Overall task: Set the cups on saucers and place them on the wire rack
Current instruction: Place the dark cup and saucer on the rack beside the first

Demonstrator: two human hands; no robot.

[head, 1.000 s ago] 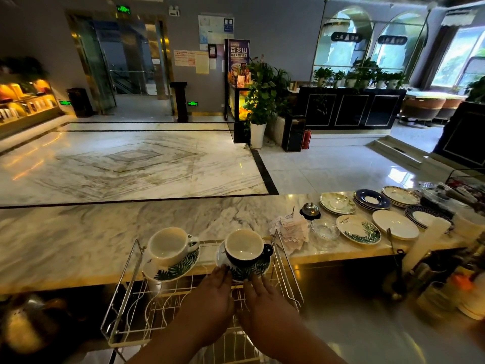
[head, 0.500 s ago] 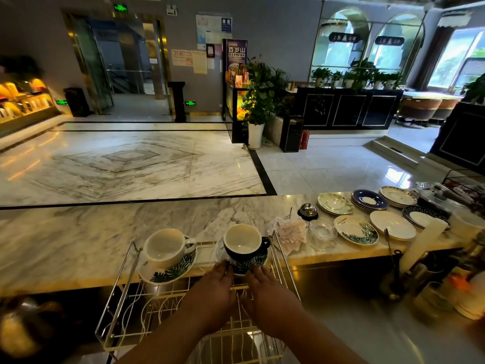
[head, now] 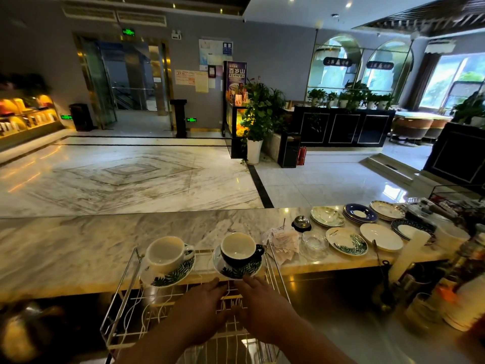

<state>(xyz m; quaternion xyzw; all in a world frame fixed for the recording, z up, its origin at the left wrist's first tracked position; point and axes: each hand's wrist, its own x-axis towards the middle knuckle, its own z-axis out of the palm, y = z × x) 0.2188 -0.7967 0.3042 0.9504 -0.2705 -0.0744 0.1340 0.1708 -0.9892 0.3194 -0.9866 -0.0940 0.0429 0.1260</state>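
Marble desk (head: 78, 245), glossy, thin chrome wire rack (head: 119, 292) against its near edge: at 6 o'clock left hand (head: 202, 303) and right hand (head: 262, 306) lie flat, fingers straight, gripping nothing, tips at the near rim of the leaf-print saucer (head: 236, 272) under the dark glazed cup (head: 237, 252), contact unclear. White cup (head: 165, 254) on the other saucer (head: 172, 277) sits at 10 o'clock from them, looking tilted on the top wires. Risk: slick round glaze on narrow wire, any nudge could slide or tip either set.
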